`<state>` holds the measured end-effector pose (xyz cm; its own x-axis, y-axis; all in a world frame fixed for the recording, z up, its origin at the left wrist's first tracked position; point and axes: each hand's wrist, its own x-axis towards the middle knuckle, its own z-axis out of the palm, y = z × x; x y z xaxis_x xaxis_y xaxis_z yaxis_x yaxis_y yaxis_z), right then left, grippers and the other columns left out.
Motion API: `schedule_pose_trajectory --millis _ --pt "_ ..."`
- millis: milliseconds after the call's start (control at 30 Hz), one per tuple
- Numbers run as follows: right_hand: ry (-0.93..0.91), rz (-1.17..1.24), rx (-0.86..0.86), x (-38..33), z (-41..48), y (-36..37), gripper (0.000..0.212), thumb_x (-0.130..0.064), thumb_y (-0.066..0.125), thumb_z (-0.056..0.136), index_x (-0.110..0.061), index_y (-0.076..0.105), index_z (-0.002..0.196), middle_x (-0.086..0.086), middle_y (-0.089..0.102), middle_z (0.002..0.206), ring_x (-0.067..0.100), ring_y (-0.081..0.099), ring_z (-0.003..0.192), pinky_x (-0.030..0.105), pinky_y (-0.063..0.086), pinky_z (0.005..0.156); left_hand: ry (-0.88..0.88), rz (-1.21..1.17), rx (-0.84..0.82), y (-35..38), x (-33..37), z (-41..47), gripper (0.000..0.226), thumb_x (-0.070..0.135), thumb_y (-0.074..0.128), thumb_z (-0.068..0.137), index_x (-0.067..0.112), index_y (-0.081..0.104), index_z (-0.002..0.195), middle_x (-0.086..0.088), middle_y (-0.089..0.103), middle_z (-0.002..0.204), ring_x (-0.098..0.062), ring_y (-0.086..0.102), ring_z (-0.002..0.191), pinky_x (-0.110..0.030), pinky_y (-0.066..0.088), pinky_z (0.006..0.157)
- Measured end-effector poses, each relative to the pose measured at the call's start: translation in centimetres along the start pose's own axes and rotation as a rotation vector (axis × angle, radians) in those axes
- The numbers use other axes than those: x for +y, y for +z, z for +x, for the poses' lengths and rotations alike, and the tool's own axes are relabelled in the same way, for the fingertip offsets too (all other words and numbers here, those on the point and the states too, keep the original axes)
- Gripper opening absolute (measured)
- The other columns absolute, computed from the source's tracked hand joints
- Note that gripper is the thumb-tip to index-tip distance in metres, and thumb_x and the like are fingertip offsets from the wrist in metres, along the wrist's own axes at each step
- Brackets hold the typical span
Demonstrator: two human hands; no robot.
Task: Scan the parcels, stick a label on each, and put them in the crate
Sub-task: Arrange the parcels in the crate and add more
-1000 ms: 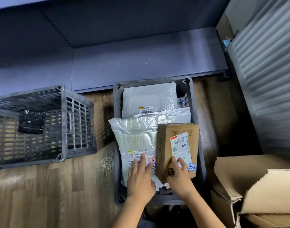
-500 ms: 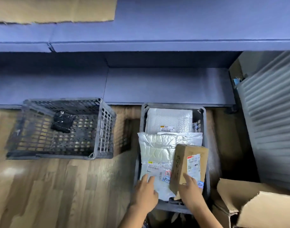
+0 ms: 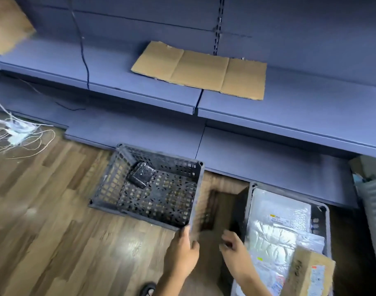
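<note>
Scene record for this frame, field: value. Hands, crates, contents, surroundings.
left hand: at near corner of mesh crate; grip unclear
right hand: between the crates, loosely curled, holds nothing
mesh crate contents: one black parcel
second crate: mailers, box at near end
shelf: cardboard sheet, lying flat
floor: cables at far left
</note>
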<state>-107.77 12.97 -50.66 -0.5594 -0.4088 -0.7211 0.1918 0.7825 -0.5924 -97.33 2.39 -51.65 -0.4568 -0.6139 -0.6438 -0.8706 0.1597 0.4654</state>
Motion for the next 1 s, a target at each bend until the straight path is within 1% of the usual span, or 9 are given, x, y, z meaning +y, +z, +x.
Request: schedule_pose_trajectory --millis 167,300,400,567,700,767,833,933,1000 --pt "-0.100 -0.020 -0.052 -9.3 1.9 9.1 0.032 -0.003 0.047 0.095 -0.009 0.051 0.126 0.004 0.054 0.121 0.015 0.052 0.101 0.019 0.037 0.083 0.026 0.052 0.114 -11.5 -4.3 3.4 0.051 0.033 0.042 0.096 0.028 0.029 0.145 0.000 0.044 0.142 -0.019 0.046 0.126 -0.029 0.040 0.096" --pt "-0.084 -0.039 -0.104 -13.7 3.4 14.0 0.039 -0.010 0.049 0.095 -0.014 0.047 0.134 0.005 0.052 0.129 0.019 0.055 0.112 0.022 0.040 0.085 -0.004 0.092 0.106 -17.2 -7.0 5.8 0.051 0.029 0.041 0.096 0.026 0.028 0.146 -0.002 0.043 0.143 -0.023 0.049 0.123 -0.031 0.042 0.091" --pt "-0.049 -0.051 -0.124 -15.5 4.9 16.0 0.038 -0.011 0.050 0.095 -0.012 0.048 0.133 0.007 0.053 0.130 0.017 0.057 0.101 0.018 0.042 0.075 -0.038 0.115 0.068 -19.4 -8.6 7.4 0.050 0.031 0.041 0.096 0.027 0.028 0.144 0.000 0.043 0.143 -0.021 0.049 0.122 -0.032 0.044 0.090" --pt "0.030 -0.095 -0.157 -18.5 8.2 17.5 0.037 -0.008 0.048 0.096 -0.009 0.046 0.133 0.008 0.058 0.126 0.015 0.053 0.094 0.020 0.038 0.070 -0.079 0.184 -0.011 -23.0 -9.5 11.3 0.051 0.030 0.041 0.097 0.027 0.025 0.145 -0.003 0.057 0.125 -0.023 0.063 0.097 -0.036 0.051 0.073" --pt "0.006 -0.165 -0.219 -21.4 13.1 18.5 0.040 -0.009 0.049 0.096 -0.014 0.046 0.135 0.005 0.062 0.119 0.018 0.060 0.086 0.024 0.046 0.070 -0.059 0.231 0.006 -26.3 -9.7 17.4 0.044 0.027 0.042 0.098 0.021 0.032 0.140 -0.002 0.059 0.100 -0.013 0.057 0.068 -0.025 0.044 0.053" --pt "-0.021 -0.230 -0.237 -22.3 15.2 19.0 0.038 -0.010 0.049 0.096 -0.017 0.047 0.133 0.000 0.066 0.105 0.016 0.063 0.072 0.028 0.050 0.062 -0.059 0.197 0.019 -27.2 -10.1 19.7 0.038 0.026 0.042 0.099 0.017 0.036 0.136 0.002 0.051 0.081 -0.006 0.044 0.052 -0.018 0.033 0.041" --pt "-0.053 -0.287 -0.232 -22.5 17.7 20.1 0.039 -0.011 0.048 0.097 -0.018 0.045 0.135 0.002 0.066 0.104 0.006 0.049 0.048 0.022 0.042 0.046 -0.086 0.192 0.030 -26.7 -11.5 21.6 0.038 0.026 0.041 0.099 0.016 0.035 0.135 0.003 0.052 0.083 -0.005 0.041 0.050 -0.015 0.028 0.038" --pt "-0.119 -0.412 -0.260 -22.8 21.8 22.2 0.045 -0.013 0.045 0.097 -0.022 0.039 0.141 0.011 0.063 0.120 -0.001 0.037 0.034 0.019 0.034 0.038 -0.112 0.199 0.049 -25.3 -14.0 23.8 0.046 0.026 0.043 0.097 0.019 0.030 0.142 -0.005 0.057 0.116 -0.008 0.057 0.069 -0.016 0.044 0.048" --pt "-0.149 -0.523 -0.314 -23.1 24.8 24.2 0.053 -0.011 0.044 0.095 -0.023 0.032 0.146 0.017 0.058 0.130 0.002 0.042 0.039 0.020 0.036 0.038 -0.136 0.190 0.055 -24.2 -16.1 25.5 0.053 0.028 0.045 0.096 0.023 0.027 0.145 -0.007 0.044 0.139 -0.017 0.060 0.102 -0.026 0.054 0.081"
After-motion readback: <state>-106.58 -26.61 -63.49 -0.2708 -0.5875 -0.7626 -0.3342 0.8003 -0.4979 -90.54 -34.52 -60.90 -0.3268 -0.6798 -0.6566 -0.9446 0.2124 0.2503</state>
